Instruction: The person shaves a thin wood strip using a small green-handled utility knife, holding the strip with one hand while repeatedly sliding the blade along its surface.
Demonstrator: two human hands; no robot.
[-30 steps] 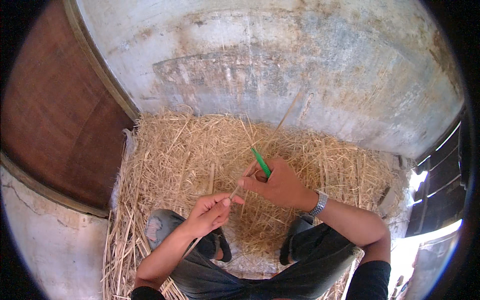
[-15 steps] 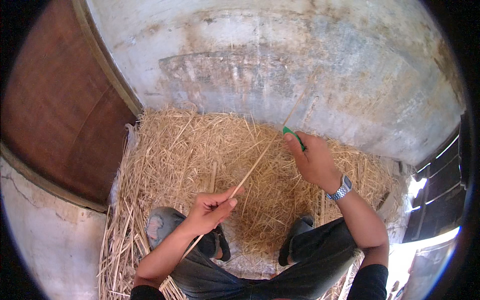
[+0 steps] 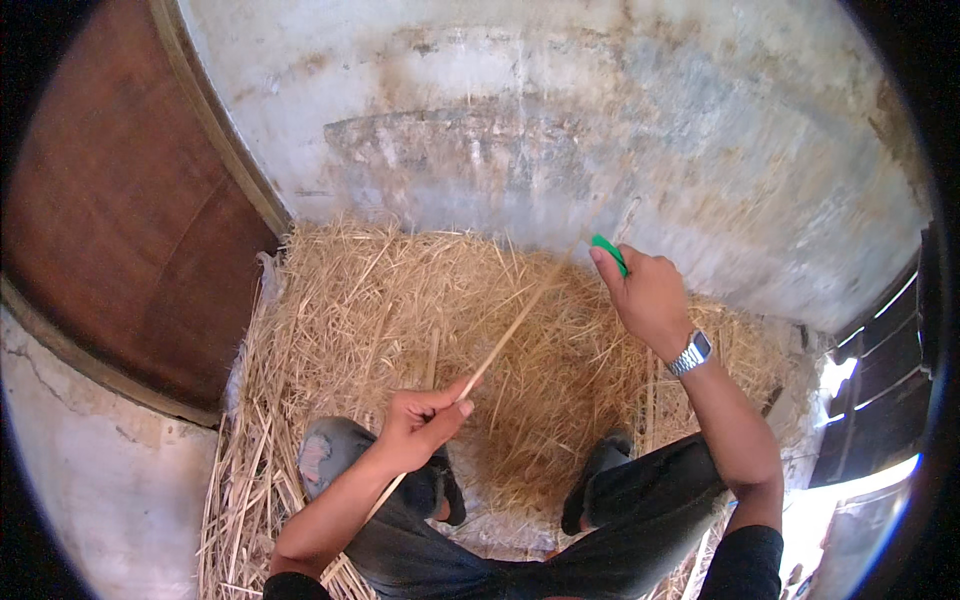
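My left hand [image 3: 422, 428] is closed round a long, thin straw-coloured stalk [image 3: 508, 340], pinched between thumb and fingers. From there the stalk slants up and away to the right, its far end blurred against the wall. Its lower end runs back under my left forearm. A small flat green tool [image 3: 610, 256] is gripped in my right hand [image 3: 652, 300], thumb laid along it; I cannot make out any blade. The tool is just right of the stalk's far part, seemingly apart from it. A silver watch [image 3: 690, 352] is on my right wrist.
Loose straw shavings [image 3: 400, 290] cover the ground between my legs and the stained wall [image 3: 560, 110]. More long stalks [image 3: 240, 500] lie at the left, below a brown panel [image 3: 120, 220]. Dark slats [image 3: 870, 390] with bright gaps stand at the far right.
My right hand has moved up and to the right with the green tool, away from the stalk. My left hand keeps its hold in nearly the same place.
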